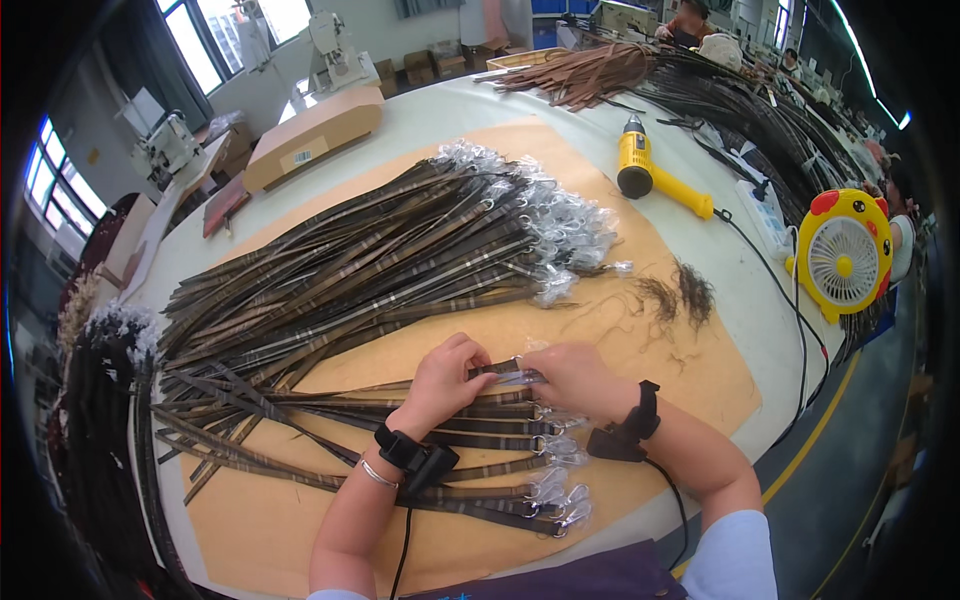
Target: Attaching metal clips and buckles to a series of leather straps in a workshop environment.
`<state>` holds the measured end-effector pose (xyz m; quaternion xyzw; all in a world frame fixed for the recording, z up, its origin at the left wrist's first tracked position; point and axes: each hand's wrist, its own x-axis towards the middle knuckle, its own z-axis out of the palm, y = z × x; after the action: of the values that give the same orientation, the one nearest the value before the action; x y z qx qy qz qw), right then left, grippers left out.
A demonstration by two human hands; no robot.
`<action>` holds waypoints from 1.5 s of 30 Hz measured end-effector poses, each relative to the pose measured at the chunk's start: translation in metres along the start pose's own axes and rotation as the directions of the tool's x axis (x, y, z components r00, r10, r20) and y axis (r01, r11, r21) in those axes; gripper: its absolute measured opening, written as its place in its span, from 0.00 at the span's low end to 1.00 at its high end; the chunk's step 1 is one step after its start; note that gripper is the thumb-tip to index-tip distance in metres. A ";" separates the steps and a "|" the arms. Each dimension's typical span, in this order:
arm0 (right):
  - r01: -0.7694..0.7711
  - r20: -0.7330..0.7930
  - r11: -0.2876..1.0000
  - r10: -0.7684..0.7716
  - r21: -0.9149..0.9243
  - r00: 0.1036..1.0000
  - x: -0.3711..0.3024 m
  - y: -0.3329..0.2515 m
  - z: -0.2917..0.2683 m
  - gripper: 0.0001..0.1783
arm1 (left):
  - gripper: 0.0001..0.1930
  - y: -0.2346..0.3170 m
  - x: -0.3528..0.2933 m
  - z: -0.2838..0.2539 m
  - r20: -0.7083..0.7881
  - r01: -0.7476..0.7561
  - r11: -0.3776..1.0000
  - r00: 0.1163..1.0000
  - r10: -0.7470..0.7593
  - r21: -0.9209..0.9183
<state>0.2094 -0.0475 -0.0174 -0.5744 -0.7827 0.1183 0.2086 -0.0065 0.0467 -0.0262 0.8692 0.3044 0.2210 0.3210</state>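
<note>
Both of my hands work at the end of one dark checked strap [500,367], near the middle of the table. My left hand [448,378] is closed, its thumb and fingers pinching the strap just short of its end. Facing it, my right hand [578,380] is also closed on the strap's end and slightly blurred; a metal fitting there is partly hidden by the fingers. Below my hands, several similar straps [490,440] lie side by side. Their metal clips [575,505] are wrapped in clear plastic and point right.
A large pile of straps [370,250] with plastic-wrapped ends lies beyond my hands. A yellow heat gun [640,165], loose dark threads [690,290] and a yellow fan [843,260] are to the right. A cardboard box [315,135] stands at the far left. Brown paper [660,400] covers the table.
</note>
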 end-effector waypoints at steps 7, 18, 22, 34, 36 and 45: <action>-0.377 -0.215 0.897 0.331 -0.231 0.919 -0.039 0.053 -0.049 0.11 | 0.11 0.000 -0.005 0.000 -0.043 0.050 0.997 0.998 -0.053 -0.063; 0.235 -0.075 0.952 -0.254 -0.198 0.964 0.003 0.003 -0.007 0.16 | 0.09 -0.006 -0.007 -0.002 -0.050 0.035 0.990 0.998 -0.042 -0.140; 0.236 -0.088 0.959 -0.251 -0.157 0.964 0.003 0.005 -0.003 0.14 | 0.09 -0.006 -0.007 -0.003 -0.028 0.059 0.990 0.998 -0.063 -0.131; 0.207 -0.140 0.978 -0.204 0.006 0.969 0.002 0.008 -0.006 0.12 | 0.08 -0.004 -0.008 -0.004 -0.001 0.012 0.993 1.000 -0.012 -0.117; 0.161 -0.122 0.986 -0.153 0.055 0.981 0.001 0.016 -0.007 0.12 | 0.07 0.001 -0.011 -0.009 0.176 0.036 0.978 0.984 0.000 -0.204; -0.388 -0.449 0.856 0.511 0.340 0.733 -0.007 0.060 -0.033 0.15 | 0.10 0.007 0.064 -0.013 -0.109 -0.120 0.895 0.977 0.183 0.429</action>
<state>0.2770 -0.0373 -0.0151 -0.7299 -0.5133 0.0914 0.4421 0.0344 0.0908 -0.0001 0.9202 0.2988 0.2381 0.0851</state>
